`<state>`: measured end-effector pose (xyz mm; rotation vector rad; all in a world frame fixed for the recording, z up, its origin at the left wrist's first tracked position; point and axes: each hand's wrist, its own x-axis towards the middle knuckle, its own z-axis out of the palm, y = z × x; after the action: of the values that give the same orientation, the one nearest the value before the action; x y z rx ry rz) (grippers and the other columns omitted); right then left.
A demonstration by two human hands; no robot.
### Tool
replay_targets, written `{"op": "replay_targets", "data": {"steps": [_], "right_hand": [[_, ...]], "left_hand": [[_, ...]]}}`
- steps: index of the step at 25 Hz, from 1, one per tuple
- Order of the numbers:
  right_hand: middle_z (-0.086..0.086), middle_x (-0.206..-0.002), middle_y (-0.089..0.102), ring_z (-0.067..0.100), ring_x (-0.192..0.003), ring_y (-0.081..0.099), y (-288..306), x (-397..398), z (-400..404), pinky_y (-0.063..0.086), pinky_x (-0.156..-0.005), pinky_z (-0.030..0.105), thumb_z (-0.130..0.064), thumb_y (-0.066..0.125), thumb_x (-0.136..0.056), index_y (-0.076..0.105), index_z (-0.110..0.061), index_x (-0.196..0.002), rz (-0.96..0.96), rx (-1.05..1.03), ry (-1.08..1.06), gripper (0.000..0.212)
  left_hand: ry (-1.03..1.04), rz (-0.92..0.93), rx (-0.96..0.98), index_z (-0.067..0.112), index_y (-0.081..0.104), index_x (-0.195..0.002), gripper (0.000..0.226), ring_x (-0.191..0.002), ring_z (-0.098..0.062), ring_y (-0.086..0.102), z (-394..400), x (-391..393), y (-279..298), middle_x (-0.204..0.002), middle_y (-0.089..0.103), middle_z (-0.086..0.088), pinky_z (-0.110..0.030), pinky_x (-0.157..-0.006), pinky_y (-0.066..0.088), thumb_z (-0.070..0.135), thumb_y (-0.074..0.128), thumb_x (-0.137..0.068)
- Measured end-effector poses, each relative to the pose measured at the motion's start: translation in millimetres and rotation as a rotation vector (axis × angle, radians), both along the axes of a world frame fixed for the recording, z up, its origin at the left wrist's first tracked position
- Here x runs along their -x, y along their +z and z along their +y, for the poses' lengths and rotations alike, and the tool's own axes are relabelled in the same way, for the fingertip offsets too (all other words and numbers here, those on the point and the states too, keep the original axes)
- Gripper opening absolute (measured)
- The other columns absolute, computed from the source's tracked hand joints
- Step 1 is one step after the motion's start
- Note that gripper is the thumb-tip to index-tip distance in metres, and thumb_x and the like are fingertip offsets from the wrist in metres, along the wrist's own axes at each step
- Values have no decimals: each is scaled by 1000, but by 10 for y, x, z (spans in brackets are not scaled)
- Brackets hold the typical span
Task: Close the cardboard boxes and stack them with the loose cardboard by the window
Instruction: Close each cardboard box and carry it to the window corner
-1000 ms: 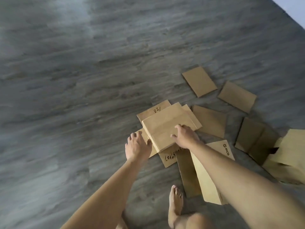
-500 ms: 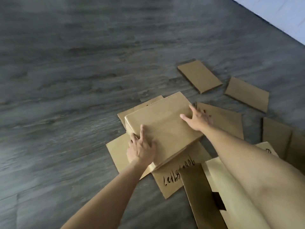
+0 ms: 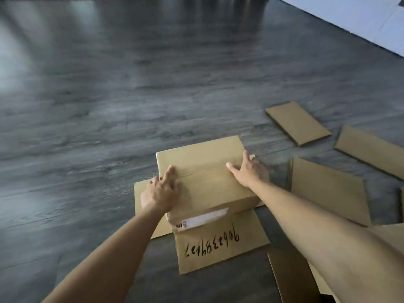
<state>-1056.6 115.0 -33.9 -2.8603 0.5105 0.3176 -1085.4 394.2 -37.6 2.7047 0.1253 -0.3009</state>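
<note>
Already, in the head view, one cardboard box (image 3: 205, 182) is lying closed on the floor (image 3: 109, 127), its top flaps meeting along a seam, with a white label showing on its near side. It is sitting on top of flat sheets of loose cardboard: one sheet (image 3: 220, 243) with a handwritten number is sticking out toward the person, and another sheet (image 3: 142, 193) is peeking out under the left side.

The left hand (image 3: 160, 191) is resting on the box's left top edge, fingers lying fairly straight over the corner, so its grip is flat and wide, pressing, not pinching. The right hand (image 3: 249, 171) is spreading over the box's far right corner, thumb pointing inward along the lid, fingers reaching over the right edge; whether they are curling down the side cannot be told.

As a judgement, the closing of this box looks done, and the hands seem to be readying it for lifting or squaring up. Much is remaining: several loose pieces are lying scattered to the right, namely a small panel (image 3: 298, 123), a longer panel (image 3: 371, 152) and a large sheet (image 3: 328, 191), with more cardboard (image 3: 290, 278) at the lower right. No window is showing, so the stacking place is out of sight.
</note>
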Motion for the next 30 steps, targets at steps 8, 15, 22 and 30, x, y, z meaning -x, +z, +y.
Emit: {"op": "replay_targets", "data": {"steps": [8,15,22,30], "right_hand": [[18,-142,45,34,-118,55,-106,26,1050,44,-80,38,-76,34,-90,13,-14,-155,-33,1,62,93],[17,-150,42,34,-127,53,-115,34,1002,46,-91,39,-80,37,-87,5,-12,-158,-78,-153,37,103],[11,-150,46,34,-131,49,-161,-18,904,40,-88,38,-89,36,-79,20,-16,-155,-4,-337,-84,107],[9,-156,40,33,-138,43,11,-101,906,38,-107,46,-95,28,-73,22,-20,-157,-109,-373,-32,113]], "left_hand": [[196,-20,-49,52,12,-155,53,-122,-35,55,906,74,-7,-139,53,-13,-43,-99,44,53,23,-103],[185,-35,63,25,-11,-160,74,-123,-39,56,1010,-34,-118,-144,53,-20,-43,-100,43,53,28,-103],[339,99,274,28,-17,-158,92,-123,-39,57,1032,-112,-10,-146,52,-17,-40,-94,45,69,37,-96],[577,56,572,19,46,-140,75,-107,-30,58,1094,-235,239,-120,60,-7,-33,-87,42,73,52,-88]]}}
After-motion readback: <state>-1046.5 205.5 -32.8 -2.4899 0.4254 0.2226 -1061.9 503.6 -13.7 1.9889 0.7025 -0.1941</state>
